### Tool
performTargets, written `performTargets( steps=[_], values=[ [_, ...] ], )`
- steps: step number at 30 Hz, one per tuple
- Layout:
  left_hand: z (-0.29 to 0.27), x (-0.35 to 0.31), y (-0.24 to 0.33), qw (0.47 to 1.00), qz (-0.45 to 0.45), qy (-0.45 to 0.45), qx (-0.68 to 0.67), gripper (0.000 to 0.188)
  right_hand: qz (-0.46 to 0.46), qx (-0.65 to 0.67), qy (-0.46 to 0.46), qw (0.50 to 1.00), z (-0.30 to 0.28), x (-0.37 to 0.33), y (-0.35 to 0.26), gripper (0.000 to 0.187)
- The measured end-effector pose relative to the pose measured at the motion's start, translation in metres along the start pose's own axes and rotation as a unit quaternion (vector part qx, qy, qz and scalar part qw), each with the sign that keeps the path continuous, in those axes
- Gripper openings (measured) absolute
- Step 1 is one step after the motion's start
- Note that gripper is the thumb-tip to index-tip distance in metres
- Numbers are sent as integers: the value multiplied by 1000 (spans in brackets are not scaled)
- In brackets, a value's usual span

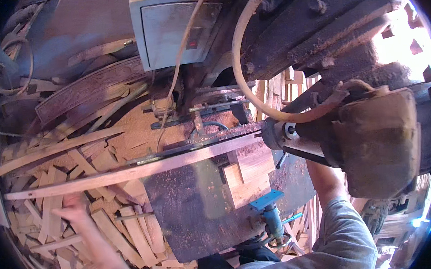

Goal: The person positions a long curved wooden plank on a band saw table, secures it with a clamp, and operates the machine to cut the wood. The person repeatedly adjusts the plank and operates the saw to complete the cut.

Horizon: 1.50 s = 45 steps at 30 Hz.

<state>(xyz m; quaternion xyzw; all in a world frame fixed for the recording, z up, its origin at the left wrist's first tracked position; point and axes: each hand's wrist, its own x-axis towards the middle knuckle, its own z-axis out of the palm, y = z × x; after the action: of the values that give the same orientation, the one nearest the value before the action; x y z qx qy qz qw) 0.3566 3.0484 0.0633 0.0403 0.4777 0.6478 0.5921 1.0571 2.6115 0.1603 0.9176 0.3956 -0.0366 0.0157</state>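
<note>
A long, slightly curved wooden rail (103, 178) lies across the machine table (181, 217), its left end reaching well past the edge. A small dark slot shows near that end. Just below the rail is my left hand (73, 207), thumb spread away and the other fingers blurred; whether it touches the wood I cannot tell. My right forearm (326, 179) passes behind the machine's motor housing (376, 143), which hides the right hand. The rail's right end meets the dark machine head (275, 134). Stacked wooden blocks (248, 177) sit against the rail's near side.
A blue screw clamp (267, 201) stands at the table's near edge. Wood offcuts (127, 230) and sawdust (139, 117) cover the floor at left. A grey electrical box (178, 32) is at the back, and a thick cable (239, 48) loops down to the machine. A carved curved board (92, 88) lies behind.
</note>
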Motion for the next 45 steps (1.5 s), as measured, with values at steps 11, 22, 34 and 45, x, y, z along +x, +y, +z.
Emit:
performTargets(
  steps=[11, 22, 34, 45],
  values=[
    [78, -116, -84, 969, -240, 55, 8, 118, -25, 16, 14, 999, 9, -22, -21, 29],
    [69, -78, -66, 984, -158, 15, 77, 114, -42, 20, 15, 999, 7, -25, -19, 31],
    [71, -107, -91, 984, -163, 15, 66, 113, -62, 16, -2, 998, 11, -21, -15, 34],
    [54, -129, -102, 980, -195, -35, 35, 105, -77, 8, -10, 997, 11, -17, -5, 36]
  ],
)
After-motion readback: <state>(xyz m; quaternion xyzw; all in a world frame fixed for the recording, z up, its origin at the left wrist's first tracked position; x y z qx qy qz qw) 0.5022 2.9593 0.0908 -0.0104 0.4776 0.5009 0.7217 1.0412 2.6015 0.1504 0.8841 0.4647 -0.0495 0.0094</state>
